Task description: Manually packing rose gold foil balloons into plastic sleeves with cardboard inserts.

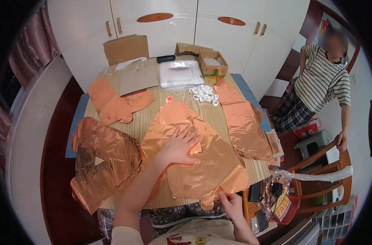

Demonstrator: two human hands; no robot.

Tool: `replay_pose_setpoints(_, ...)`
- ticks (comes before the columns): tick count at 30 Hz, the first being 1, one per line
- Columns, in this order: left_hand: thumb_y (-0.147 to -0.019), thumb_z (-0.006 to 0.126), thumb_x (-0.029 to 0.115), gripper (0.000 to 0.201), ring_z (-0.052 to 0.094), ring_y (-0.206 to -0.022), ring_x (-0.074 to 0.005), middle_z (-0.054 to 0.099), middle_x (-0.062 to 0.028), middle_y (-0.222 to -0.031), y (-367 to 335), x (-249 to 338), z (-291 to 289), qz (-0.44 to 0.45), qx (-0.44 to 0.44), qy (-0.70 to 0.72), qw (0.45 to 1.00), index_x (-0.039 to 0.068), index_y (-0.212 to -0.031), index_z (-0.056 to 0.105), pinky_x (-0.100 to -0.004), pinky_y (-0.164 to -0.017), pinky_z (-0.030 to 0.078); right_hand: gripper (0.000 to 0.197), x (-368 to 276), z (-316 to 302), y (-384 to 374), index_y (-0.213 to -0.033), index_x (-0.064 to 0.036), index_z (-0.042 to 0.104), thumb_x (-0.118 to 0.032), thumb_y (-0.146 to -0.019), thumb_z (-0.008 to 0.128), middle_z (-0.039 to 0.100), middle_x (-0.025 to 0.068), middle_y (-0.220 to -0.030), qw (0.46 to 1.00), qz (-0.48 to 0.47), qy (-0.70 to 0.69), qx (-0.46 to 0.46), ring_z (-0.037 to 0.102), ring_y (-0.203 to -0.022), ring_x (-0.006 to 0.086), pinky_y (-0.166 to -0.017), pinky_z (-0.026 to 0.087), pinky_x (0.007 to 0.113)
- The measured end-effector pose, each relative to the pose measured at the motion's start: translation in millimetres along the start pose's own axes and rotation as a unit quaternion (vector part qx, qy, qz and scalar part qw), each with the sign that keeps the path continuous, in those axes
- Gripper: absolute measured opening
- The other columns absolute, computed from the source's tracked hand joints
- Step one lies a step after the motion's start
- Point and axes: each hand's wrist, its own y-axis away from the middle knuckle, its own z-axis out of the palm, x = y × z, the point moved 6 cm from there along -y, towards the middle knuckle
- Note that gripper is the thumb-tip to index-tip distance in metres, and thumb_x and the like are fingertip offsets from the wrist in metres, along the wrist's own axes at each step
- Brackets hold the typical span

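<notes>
A flat, deflated rose-gold foil balloon (206, 175) lies in the middle of the wood-grain table (257, 169). My left hand (180, 147) rests palm down on it with the fingers spread. At the near edge my right hand (233, 206) pinches the balloon's rim between thumb and fingers, beside a small tab. Part of the right hand's grip is hidden. To the left lies another flat foil balloon (108, 151), with a further one (116, 102) beyond it. A folded foil balloon (243, 122) lies along the right side.
White ribbon rolls (203, 94) sit beyond the middle balloon, near a clear bag of white material (181, 75) and a small cardboard box (213, 63). Flat cardboard (139, 81) lies at the back left. A person (316, 81) stands at right, one hand on a wooden chair (320, 175).
</notes>
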Motion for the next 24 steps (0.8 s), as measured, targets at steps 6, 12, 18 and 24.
replay_pose_setpoints(6, -0.078, 0.056, 0.071, 0.095, 0.02, -0.145, -0.0354, 0.032, -0.0142, -0.153, 4, 3, 0, 0.001, 0.004, 0.001, 1.0, 0.011, -0.148, 0.034, -0.0563, -0.116, 0.014, 0.019, -4, -2, 0, -0.093, 0.0042, 0.07, -0.014, -0.091, 0.065, 0.069, 0.0063, -0.066, 0.997, -0.044, 0.052, 0.025, 0.065, -0.056, 0.0093, -0.05, 0.049, 0.024)
replay_pose_setpoints(12, -0.072, 0.059, 0.075, 0.102, 0.018, -0.145, -0.0384, 0.03, -0.0168, -0.154, 4, 6, -1, 0.008, -0.007, 0.002, 1.0, 0.011, -0.148, 0.033, -0.0589, -0.115, 0.013, 0.018, 1, -2, 6, -0.093, 0.0032, 0.069, -0.015, -0.09, 0.067, 0.07, 0.0062, -0.07, 0.997, -0.057, 0.011, 0.057, 0.067, -0.06, 0.0102, -0.053, 0.051, 0.025)
replay_pose_setpoints(18, -0.059, 0.067, 0.078, 0.118, 0.016, -0.145, -0.0409, 0.029, -0.0188, -0.154, 3, 8, -7, 0.004, -0.035, 0.011, 0.999, 0.011, -0.149, 0.031, -0.0604, -0.115, 0.012, 0.017, -25, 7, 8, -0.091, 0.0018, 0.065, -0.014, -0.086, 0.07, 0.068, 0.0087, -0.068, 0.981, -0.133, 0.11, 0.087, 0.066, -0.061, 0.0127, -0.055, 0.051, 0.028)
replay_pose_setpoints(24, -0.059, 0.068, 0.075, 0.117, 0.016, -0.145, -0.0409, 0.028, -0.0183, -0.154, 4, 7, -6, 0.001, -0.035, 0.012, 0.999, 0.011, -0.15, 0.03, -0.0608, -0.115, 0.012, 0.023, -50, 23, 23, -0.089, -0.0026, 0.061, -0.008, -0.072, 0.075, 0.062, 0.0165, -0.1, 0.896, -0.26, 0.353, 0.075, 0.064, -0.087, 0.0319, -0.071, 0.052, 0.038)
